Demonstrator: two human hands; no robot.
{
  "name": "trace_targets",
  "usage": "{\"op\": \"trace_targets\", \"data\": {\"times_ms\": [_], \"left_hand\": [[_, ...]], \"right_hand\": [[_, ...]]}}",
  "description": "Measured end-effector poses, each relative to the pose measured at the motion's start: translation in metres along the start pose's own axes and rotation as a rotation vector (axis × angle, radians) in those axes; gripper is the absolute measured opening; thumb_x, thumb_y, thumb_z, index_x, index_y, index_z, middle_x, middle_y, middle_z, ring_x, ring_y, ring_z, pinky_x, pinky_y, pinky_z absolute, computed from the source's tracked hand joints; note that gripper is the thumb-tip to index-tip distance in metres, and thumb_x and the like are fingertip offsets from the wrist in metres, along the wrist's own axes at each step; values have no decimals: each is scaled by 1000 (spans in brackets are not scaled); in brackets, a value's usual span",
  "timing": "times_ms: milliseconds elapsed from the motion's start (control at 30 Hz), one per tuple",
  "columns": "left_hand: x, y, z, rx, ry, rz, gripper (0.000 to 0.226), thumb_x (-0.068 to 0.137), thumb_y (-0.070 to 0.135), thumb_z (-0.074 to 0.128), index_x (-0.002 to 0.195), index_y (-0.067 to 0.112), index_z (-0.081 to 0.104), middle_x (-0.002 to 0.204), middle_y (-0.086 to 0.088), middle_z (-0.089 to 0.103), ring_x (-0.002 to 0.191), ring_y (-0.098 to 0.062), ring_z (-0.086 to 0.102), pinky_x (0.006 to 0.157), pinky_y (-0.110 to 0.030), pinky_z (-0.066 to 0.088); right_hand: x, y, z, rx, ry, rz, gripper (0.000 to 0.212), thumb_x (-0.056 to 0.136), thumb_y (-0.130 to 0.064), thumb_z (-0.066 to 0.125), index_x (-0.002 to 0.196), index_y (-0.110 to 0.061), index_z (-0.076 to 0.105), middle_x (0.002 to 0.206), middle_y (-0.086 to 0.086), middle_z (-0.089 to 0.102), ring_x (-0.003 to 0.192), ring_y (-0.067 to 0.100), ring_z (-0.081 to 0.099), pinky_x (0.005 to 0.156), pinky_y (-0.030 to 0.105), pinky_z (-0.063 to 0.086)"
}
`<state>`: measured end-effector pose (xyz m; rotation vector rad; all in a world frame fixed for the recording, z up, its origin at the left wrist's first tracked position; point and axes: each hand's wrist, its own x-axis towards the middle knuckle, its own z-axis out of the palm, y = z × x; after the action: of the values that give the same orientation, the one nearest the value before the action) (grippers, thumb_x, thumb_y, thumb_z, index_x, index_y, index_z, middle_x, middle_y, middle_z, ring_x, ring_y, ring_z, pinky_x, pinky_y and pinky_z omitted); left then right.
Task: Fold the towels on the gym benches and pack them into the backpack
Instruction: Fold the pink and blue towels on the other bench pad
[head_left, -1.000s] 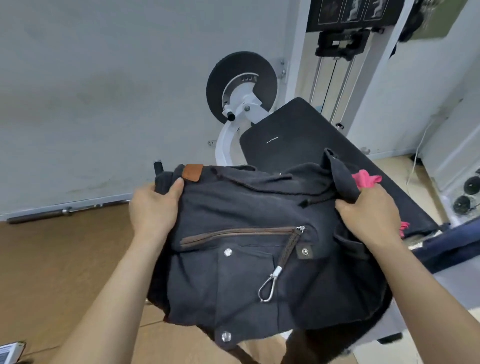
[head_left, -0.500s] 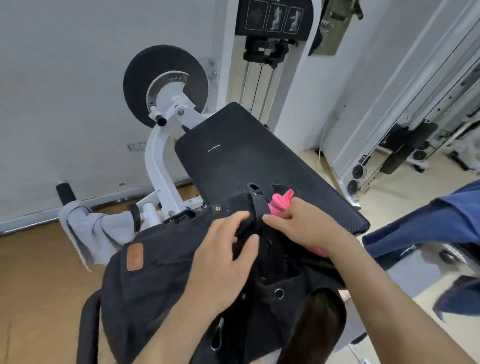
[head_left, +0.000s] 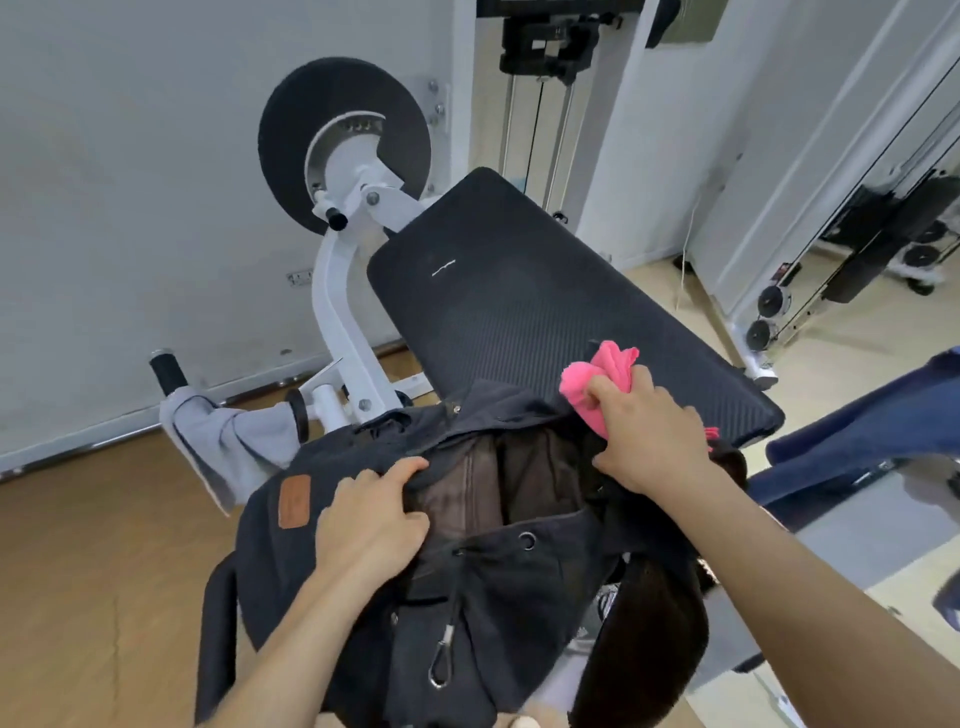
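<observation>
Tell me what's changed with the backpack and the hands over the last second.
The backpack was turned mouth-up and pulled open, showing its brown lining. The left hand moved from the bag's side to grip the opening's left rim. The right hand still grips the pink towel at the right rim.

left hand: is showing bare | left forearm: is running uncovered to the view's lower edge | right hand: is showing bare | right forearm: is likewise showing uncovered | clothing: is lying outside the view
</observation>
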<state>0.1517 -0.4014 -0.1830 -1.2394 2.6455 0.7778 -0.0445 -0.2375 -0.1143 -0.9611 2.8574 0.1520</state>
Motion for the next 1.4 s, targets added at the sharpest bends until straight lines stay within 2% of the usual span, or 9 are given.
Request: {"op": "trace_targets", "data": {"times_ms": [200, 367, 533, 633, 767, 933, 1133, 1233, 1400], "left_hand": [[7, 69, 16, 317, 454, 408, 46, 72, 9, 69, 111, 33, 65, 146, -10, 37, 137, -32, 26, 106, -53, 29], [58, 110, 1, 244, 104, 385, 45, 94, 10, 44, 125, 42, 51, 129, -1, 47, 113, -30, 51, 86, -41, 45], [91, 140, -21, 57, 39, 482, 53, 85, -1, 40, 113, 35, 68, 109, 3, 65, 99, -22, 58, 80, -33, 47], [108, 164, -31, -117, -55, 458, 21, 86, 8, 50, 73, 16, 64, 74, -1, 60, 74, -19, 49, 60, -29, 33], [115, 154, -37, -446, -102, 346, 21, 87, 16, 65, 70, 24, 57, 63, 7, 50, 65, -13, 42, 56, -25, 38], [53, 87, -22, -586, 17, 116, 77, 77, 30, 78, 136, 43, 31, 110, 13, 56, 95, -6, 60, 83, -25, 49], [19, 80, 11, -992, 121, -5, 20, 95, 17, 59, 107, 32, 64, 105, 4, 73, 97, -10, 68, 85, -29, 54], [24, 89, -9, -1132, 238, -58, 17, 96, 16, 56, 104, 26, 67, 100, 1, 74, 98, -19, 69, 93, -43, 53], [15, 102, -34, -992, 314, 86, 20, 95, 18, 54, 93, 37, 62, 88, 0, 74, 85, -22, 69, 80, -43, 53]], "right_hand": [[-1, 13, 2, 188, -3, -14, 51, 77, -13, 61, 118, -30, 38, 114, 5, 34, 88, 25, 41, 77, 42, 39], [-5, 22, 4, 190, 68, -54, 47, 82, -19, 61, 122, -29, 40, 111, 2, 36, 90, 25, 46, 74, 39, 37], [-11, 25, -3, 237, 235, -170, 28, 95, -24, 46, 122, -30, 54, 113, 2, 44, 95, 28, 51, 73, 40, 38], [-21, 24, -27, 673, 409, -296, 37, 92, -11, 50, 119, -37, 54, 112, -1, 43, 89, 23, 50, 71, 34, 41], [-17, 10, -33, 1284, 93, -314, 53, 87, -9, 61, 114, -46, 34, 118, -11, 48, 102, 10, 55, 83, 30, 48], [-3, 12, -5, 816, 89, 10, 48, 83, -29, 70, 104, -28, 26, 91, -3, 60, 86, 30, 62, 72, 41, 48], [-7, 7, -7, 675, 156, -175, 24, 93, -28, 57, 114, -19, 51, 97, -4, 60, 98, 25, 59, 75, 36, 40], [-13, -5, 1, 545, 61, -351, 35, 90, -16, 56, 124, -22, 54, 116, 0, 54, 101, 26, 59, 84, 35, 47], [-9, -21, 11, 244, 22, -562, 59, 79, -1, 60, 130, -15, 33, 98, 5, 55, 93, 30, 62, 65, 34, 35]]}}
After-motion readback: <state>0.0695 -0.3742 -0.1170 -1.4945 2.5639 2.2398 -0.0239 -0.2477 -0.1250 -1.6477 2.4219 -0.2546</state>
